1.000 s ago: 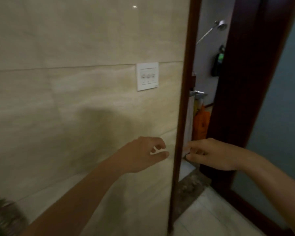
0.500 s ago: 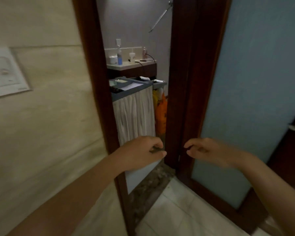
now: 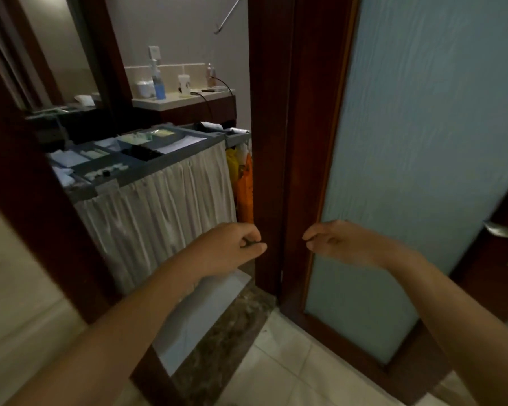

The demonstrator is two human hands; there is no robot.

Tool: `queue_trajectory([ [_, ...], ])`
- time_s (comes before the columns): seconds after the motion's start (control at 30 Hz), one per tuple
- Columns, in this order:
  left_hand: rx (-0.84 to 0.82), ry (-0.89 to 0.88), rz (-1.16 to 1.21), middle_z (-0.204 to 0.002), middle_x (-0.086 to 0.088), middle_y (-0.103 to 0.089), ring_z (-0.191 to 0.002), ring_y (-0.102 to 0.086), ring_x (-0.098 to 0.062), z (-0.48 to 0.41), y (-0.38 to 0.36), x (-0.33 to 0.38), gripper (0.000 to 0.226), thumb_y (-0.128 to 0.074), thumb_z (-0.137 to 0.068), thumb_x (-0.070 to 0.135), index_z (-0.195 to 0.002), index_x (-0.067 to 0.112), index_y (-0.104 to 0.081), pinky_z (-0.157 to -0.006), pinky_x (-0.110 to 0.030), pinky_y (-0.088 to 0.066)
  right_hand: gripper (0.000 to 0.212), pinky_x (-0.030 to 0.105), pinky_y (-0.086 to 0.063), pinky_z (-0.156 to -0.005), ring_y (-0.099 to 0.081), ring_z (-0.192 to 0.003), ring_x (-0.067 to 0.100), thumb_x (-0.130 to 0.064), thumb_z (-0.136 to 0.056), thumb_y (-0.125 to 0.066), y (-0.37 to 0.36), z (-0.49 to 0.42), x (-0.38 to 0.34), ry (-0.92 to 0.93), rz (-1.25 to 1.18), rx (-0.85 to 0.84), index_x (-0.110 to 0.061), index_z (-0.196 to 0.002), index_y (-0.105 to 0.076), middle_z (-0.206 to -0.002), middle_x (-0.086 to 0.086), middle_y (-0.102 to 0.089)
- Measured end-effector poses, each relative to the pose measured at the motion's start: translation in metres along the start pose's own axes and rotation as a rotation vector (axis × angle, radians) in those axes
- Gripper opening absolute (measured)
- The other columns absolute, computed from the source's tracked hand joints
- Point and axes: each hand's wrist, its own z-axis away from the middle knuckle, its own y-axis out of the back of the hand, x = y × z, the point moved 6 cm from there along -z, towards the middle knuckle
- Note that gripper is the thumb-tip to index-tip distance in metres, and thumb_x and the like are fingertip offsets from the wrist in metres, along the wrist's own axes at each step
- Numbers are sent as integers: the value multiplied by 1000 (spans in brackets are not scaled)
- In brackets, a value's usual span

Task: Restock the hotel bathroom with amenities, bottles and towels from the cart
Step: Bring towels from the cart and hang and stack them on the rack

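Your housekeeping cart (image 3: 159, 212) is parked just beyond the door frame (image 3: 270, 142), probably to keep its amenities close, and before that frame your right hand (image 3: 340, 244) hangs loosely curled and empty, while your left hand (image 3: 226, 247) curls thumb-to-finger, contents unclear.

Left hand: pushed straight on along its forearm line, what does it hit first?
The left hand points up and right, past the cart's white curtain. Most likely it meets the dark wooden door jamb first. The orange bag hangs close to that line; depth is unclear.
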Motion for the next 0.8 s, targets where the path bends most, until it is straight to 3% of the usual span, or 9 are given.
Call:
queue_trajectory([
  [0.2,-122,28,-120,-118,1,-59,-108,-54,-13,-115,44,-40,34,-49,-93,39,-117,17,-57,-82,-25,-44,27,29,-48,-86,-60,-100,12,-35,-96,-46,36,-115,32,23,-51,43,-24,-119,-56,-101,-8,-60],
  [0.4,-122,134,-88,-122,0,-56,-112,-53,-14,-214,95,-111,35,-51,-92,38,-121,19,-54,-97,-34,-44,25,13,-44,-69,-57,-84,-1,-34,-96,-47,67,-240,40,81,-54,41,-25,-116,-58,-91,-18,-58],
  [0.53,-133,128,-152,-114,4,-59,-103,-55,-9,-259,122,-142,24,-50,-92,39,-109,24,-57,-87,-25,-44,17,22,-46,-71,-59,-82,2,-29,-95,-48,87,-302,34,164,-72,50,-25,-107,-61,-83,-18,-58],
  [0.6,-100,133,-165,-108,7,-58,-94,-53,-4,-275,138,-155,28,-51,-92,39,-113,22,-57,-79,-18,-41,18,16,-43,-69,-56,-80,-6,-30,-95,-48,90,-333,31,202,-86,26,-26,-108,-61,-83,-21,-56],
  [0.67,-54,136,-153,-109,7,-58,-96,-54,-3,-285,151,-170,31,-51,-91,41,-115,23,-57,-82,-20,-43,16,8,-40,-64,-55,-76,-12,-31,-95,-48,92,-367,27,248,-93,12,-27,-104,-61,-83,-22,-57],
  [0.73,-18,162,-162,-115,6,-58,-103,-55,-7,-291,159,-187,34,-52,-90,41,-118,23,-57,-89,-24,-45,20,10,-44,-71,-57,-82,-8,-31,-95,-50,92,-403,21,294,-90,-2,-22,-107,-63,-90,-15,-62],
  [0.8,5,178,-182,-117,3,-60,-105,-56,-10,-298,165,-206,33,-52,-92,34,-120,18,-57,-91,-24,-44,26,24,-49,-87,-59,-98,5,-30,-94,-51,89,-442,11,344,-83,-41,-17,-114,-62,-106,-4,-64],
])
